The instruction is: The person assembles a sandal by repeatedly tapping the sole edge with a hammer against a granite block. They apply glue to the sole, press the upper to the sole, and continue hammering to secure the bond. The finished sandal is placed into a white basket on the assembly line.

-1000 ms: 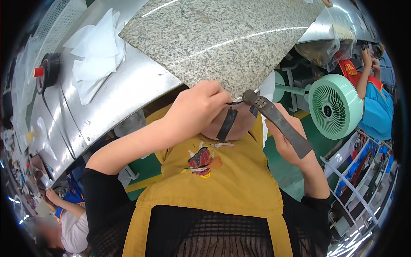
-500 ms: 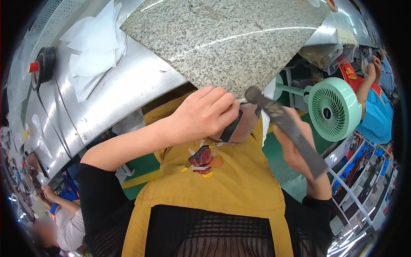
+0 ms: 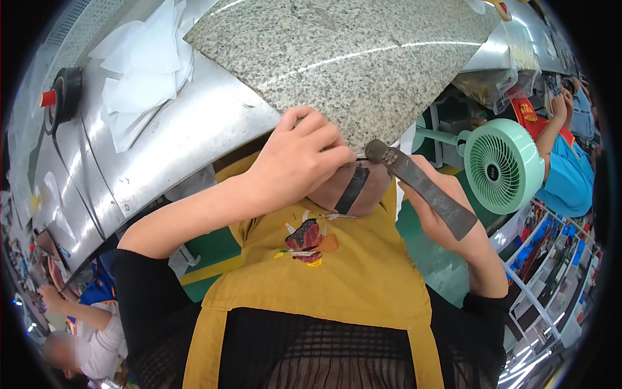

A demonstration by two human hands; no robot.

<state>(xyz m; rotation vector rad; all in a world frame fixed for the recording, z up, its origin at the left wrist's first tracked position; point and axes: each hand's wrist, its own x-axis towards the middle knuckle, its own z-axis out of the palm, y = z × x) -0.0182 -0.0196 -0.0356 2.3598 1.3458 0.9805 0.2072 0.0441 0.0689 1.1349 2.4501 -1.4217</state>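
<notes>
At the near corner of the speckled grey stone slab (image 3: 350, 65), my left hand (image 3: 301, 155) is closed with its fingertips on the upper edge of a rounded, brownish-pink, leather-like piece (image 3: 369, 198). A black strip (image 3: 353, 188) runs down that piece, which lies against the front of my mustard apron (image 3: 337, 279). What the fingertips pinch is hidden. My right hand (image 3: 440, 201) is wrapped round a dark metal hammer (image 3: 424, 188). The hammer's round face sits over the piece's upper right edge, beside the slab corner; I cannot tell whether it touches. The hand covers its handle.
White sheets (image 3: 139, 71) and a black roll with a red core (image 3: 63, 100) lie on the metal table (image 3: 214, 107) at left. A green fan (image 3: 504, 165) stands at right, near a co-worker in blue (image 3: 570, 175). Another person in white (image 3: 100, 337) is at lower left.
My left hand has slid slightly left, showing more of the brown piece and its black strip. The hammer has shifted slightly left, its tail end swinging up.
</notes>
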